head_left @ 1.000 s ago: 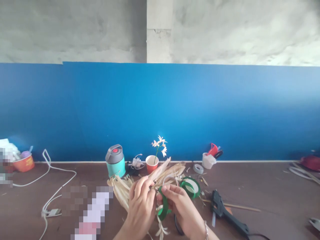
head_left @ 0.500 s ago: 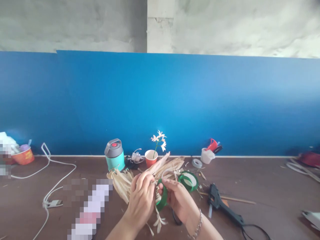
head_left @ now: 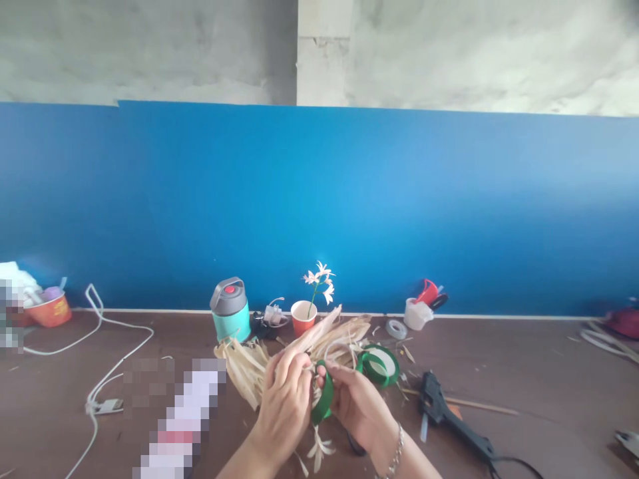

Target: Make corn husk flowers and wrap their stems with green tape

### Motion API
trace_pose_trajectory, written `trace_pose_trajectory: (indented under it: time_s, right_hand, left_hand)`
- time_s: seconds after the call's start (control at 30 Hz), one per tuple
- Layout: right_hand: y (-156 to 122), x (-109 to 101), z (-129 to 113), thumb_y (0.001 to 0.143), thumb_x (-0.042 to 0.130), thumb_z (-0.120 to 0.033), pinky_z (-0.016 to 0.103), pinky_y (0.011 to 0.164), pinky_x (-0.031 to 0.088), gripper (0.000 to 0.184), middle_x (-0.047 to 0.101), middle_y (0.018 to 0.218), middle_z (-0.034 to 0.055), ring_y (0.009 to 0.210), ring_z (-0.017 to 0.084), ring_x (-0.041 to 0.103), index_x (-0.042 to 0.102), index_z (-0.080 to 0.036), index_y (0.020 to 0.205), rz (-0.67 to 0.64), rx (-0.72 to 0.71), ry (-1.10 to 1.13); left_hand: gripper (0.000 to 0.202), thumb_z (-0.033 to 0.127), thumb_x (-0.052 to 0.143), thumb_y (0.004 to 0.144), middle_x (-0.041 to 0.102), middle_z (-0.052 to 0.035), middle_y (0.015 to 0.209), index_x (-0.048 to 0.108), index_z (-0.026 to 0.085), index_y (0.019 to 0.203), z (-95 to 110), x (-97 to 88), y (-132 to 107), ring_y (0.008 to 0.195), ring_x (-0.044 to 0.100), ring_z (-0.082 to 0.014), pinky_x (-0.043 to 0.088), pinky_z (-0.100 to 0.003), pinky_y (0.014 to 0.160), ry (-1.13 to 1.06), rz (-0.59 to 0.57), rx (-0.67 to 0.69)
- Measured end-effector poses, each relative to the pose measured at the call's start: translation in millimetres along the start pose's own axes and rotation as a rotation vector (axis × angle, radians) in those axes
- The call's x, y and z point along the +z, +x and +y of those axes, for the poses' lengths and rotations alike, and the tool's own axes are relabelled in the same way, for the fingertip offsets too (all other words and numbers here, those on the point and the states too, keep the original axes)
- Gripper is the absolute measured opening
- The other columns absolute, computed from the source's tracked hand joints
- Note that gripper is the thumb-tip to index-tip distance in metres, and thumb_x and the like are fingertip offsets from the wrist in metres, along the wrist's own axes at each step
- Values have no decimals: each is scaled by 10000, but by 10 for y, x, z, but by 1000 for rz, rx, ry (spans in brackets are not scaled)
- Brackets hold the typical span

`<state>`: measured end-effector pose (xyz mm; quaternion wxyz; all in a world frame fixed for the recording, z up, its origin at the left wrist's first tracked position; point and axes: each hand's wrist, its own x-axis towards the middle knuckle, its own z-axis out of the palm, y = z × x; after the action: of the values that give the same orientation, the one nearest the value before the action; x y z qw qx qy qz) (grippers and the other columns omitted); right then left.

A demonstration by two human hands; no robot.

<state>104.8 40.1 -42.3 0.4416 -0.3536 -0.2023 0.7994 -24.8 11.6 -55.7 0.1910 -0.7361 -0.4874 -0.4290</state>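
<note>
Low in the middle of the view, my left hand (head_left: 287, 402) pinches the stem of a small pale husk flower (head_left: 317, 450) that hangs downward below my fingers. My right hand (head_left: 357, 402) holds a green roll of floral tape (head_left: 323, 397) pressed against that stem, right beside my left fingers. Behind my hands lies a pile of dried corn husks (head_left: 249, 372) on the brown table (head_left: 524, 372). A second green tape roll (head_left: 379, 364) rests just right of my right hand.
A black glue gun (head_left: 442, 412) lies to the right. At the back stand a teal flask (head_left: 230, 311), a red cup with a flower sprig (head_left: 303, 317), a white cup with scissors (head_left: 419, 311) and a small tape roll (head_left: 396, 328). White cable (head_left: 107, 382) trails left.
My hands have stayed together and turned slightly around the stem and tape roll. The camera view tilted a little, then held steady.
</note>
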Motion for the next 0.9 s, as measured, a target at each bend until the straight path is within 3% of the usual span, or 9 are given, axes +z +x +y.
trace_pose_trajectory:
  time_s: [0.37, 0.63, 0.9]
  right_hand:
    - [-8, 21, 34, 630, 716, -178, 187, 510, 437, 113, 657, 585, 20, 546, 116, 598, 646, -120, 698, -23, -28, -7]
    - [-99, 44, -101, 629, 740, -175, 171, 508, 421, 158, 613, 581, -8, 528, 88, 561, 616, -118, 708, -101, -2, -22]
    - [-135, 47, -136, 597, 771, -204, 169, 493, 398, 190, 597, 589, -6, 528, 83, 536, 636, -110, 692, -111, -72, -154]
  left_hand:
    - [227, 195, 410, 903, 672, -38, 919, 628, 177, 842, -41, 27, -46, 1038, 535, -182, 313, -339, 970, 55, 44, 67]
    - [271, 213, 382, 918, 690, -50, 907, 640, 180, 840, -79, -12, -45, 1034, 536, -185, 292, -340, 993, 69, 105, 106]
    - [250, 186, 400, 902, 694, -46, 903, 649, 188, 882, -107, 4, -81, 1039, 545, -183, 279, -355, 1024, 93, 123, 121]
